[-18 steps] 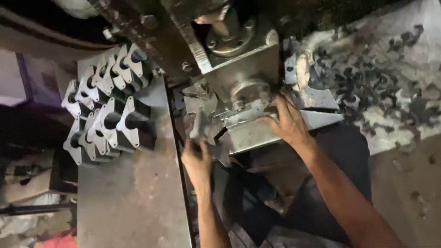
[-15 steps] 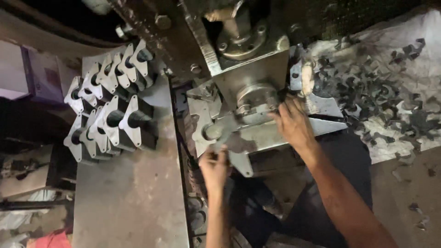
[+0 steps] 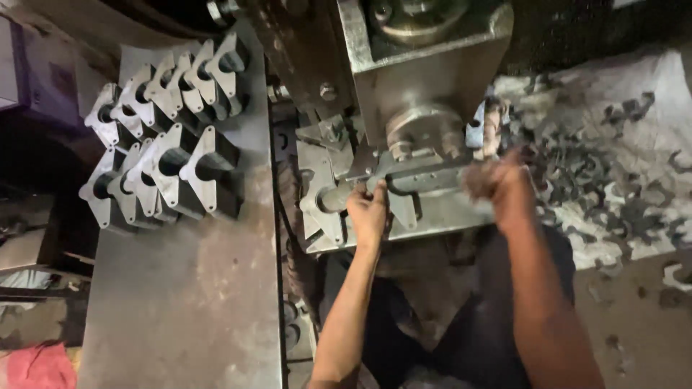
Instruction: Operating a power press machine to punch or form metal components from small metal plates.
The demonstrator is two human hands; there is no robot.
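Far left of the press block (image 3: 425, 72), stamped metal brackets (image 3: 162, 133) stand stacked in two rows on the grey steel worktop (image 3: 180, 302), well apart from both hands. A pink cloth (image 3: 40, 364) lies at the worktop's lower left corner.

Just below and left of the press block, the left hand (image 3: 369, 212) reaches up onto the die plate (image 3: 404, 216). Its grip is curled closed on a flat metal blank (image 3: 324, 191) lying under the block's round ram (image 3: 422, 130).

Below and right of the press block, the right hand (image 3: 504, 184) is blurred. Its fingers look bunched at the die plate's right end, but whether the grip holds anything cannot be told.

Right of the press block, dark metal offcuts (image 3: 613, 173) lie scattered on a pale sheet (image 3: 649, 86) over the floor.
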